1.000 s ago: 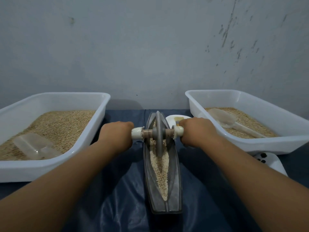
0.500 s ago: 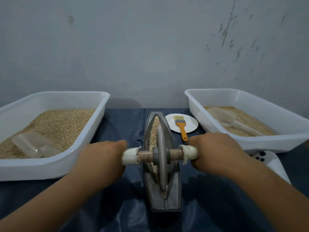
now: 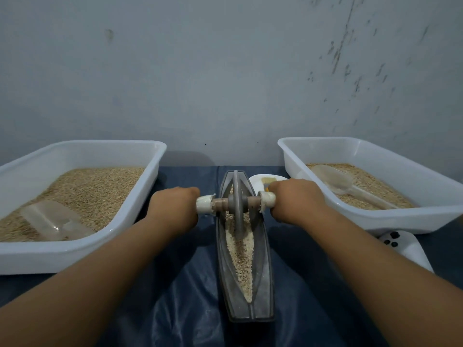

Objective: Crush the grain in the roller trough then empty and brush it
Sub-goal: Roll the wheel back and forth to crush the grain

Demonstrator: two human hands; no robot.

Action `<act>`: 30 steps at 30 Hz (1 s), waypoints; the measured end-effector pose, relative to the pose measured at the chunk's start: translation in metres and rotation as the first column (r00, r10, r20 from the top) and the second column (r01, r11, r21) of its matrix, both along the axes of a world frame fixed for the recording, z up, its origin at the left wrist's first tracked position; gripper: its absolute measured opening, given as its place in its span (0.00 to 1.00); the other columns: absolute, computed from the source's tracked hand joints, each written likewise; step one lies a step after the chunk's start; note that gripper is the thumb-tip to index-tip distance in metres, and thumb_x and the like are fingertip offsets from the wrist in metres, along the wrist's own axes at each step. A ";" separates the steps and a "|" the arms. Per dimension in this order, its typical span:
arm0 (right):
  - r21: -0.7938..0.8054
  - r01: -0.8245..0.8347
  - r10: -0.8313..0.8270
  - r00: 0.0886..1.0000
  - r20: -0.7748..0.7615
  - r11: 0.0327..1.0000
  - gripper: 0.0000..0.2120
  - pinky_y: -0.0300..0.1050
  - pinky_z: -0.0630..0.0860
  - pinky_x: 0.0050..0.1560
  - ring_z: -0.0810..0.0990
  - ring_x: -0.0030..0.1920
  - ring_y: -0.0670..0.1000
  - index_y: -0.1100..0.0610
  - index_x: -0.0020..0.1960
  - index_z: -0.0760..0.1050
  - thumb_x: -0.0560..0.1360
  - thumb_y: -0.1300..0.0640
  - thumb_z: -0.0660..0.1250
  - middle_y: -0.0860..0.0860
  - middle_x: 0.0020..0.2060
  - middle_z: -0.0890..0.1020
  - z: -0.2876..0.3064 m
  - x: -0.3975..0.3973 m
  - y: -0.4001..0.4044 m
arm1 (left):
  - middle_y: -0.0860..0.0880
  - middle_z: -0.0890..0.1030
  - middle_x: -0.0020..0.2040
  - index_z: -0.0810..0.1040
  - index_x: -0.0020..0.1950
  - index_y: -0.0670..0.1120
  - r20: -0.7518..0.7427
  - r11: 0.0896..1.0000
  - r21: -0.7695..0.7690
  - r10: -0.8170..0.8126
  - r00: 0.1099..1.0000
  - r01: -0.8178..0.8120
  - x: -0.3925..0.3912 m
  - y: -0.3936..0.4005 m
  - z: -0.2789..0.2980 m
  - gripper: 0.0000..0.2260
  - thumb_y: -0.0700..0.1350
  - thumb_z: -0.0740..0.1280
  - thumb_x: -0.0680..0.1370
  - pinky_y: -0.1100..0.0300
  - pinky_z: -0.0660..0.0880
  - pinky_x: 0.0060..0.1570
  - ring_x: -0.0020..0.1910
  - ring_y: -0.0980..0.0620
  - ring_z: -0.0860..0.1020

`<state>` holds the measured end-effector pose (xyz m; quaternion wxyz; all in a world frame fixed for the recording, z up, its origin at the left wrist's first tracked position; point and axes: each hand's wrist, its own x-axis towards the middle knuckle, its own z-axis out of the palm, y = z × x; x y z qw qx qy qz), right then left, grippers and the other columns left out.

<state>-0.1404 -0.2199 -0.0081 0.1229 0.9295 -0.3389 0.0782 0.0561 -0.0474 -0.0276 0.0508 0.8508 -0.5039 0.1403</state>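
both hands clamp the roller axle: left hand (image 3: 175, 209) on its 9 o'clock end, right hand (image 3: 295, 201) on its 3 o'clock end. roller wheel (image 3: 238, 204) sits toward the 12 o'clock end of the trough (image 3: 263, 271), grain (image 3: 241, 254) lying along the channel toward 6 o'clock. step judged: crushing, not yet emptying. next stroke calls for even downward pressure, wheel kept centred. white bins flank it on the bench (image 3: 313, 309).

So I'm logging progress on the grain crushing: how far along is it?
Done: grain is loaded in the trough. In hand: the left hand and right hand grip the roller, its wheel standing in the trough's far part. Left: the grain looks only partly crushed; emptying hasn't started, and the brush lies unused on its plate.
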 end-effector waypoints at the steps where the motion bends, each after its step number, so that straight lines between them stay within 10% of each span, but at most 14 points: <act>1: 0.001 -0.011 0.011 1.000 0.010 1.000 0.13 0.41 0.63 0.30 0.73 0.33 0.48 0.45 0.52 0.75 0.67 0.52 0.66 0.45 0.34 0.76 -0.001 -0.006 0.005 | 0.54 0.75 0.36 0.70 0.44 0.55 0.007 1.000 -0.001 -0.003 1.000 0.003 -0.005 0.006 0.000 0.07 0.49 0.67 0.71 0.57 0.75 0.38 0.36 0.52 0.76; 17: 0.031 -0.016 0.016 1.000 -0.025 0.999 0.11 0.40 0.59 0.27 0.70 0.31 0.46 0.47 0.34 0.63 0.67 0.50 0.65 0.45 0.30 0.71 0.004 -0.044 0.046 | 0.55 0.72 0.32 0.66 0.42 0.55 0.047 0.999 0.032 0.009 0.999 -0.010 -0.031 0.053 -0.004 0.08 0.52 0.65 0.70 0.60 0.72 0.32 0.32 0.55 0.73; 25: 0.056 0.051 -0.051 0.999 0.005 0.997 0.17 0.42 0.64 0.32 0.69 0.31 0.47 0.43 0.56 0.76 0.68 0.53 0.65 0.45 0.33 0.73 0.001 0.005 0.000 | 0.54 0.75 0.36 0.71 0.45 0.54 0.009 1.000 0.022 -0.008 1.000 0.008 0.008 -0.008 0.003 0.07 0.49 0.68 0.70 0.57 0.75 0.39 0.35 0.51 0.76; 30: 0.002 -0.020 0.019 0.999 0.033 1.000 0.10 0.41 0.63 0.30 0.72 0.33 0.50 0.45 0.49 0.74 0.68 0.53 0.64 0.45 0.32 0.73 -0.006 -0.016 0.014 | 0.54 0.71 0.33 0.66 0.41 0.55 0.055 0.999 0.017 -0.028 0.998 0.028 -0.006 0.013 -0.001 0.09 0.48 0.67 0.71 0.59 0.68 0.33 0.33 0.52 0.73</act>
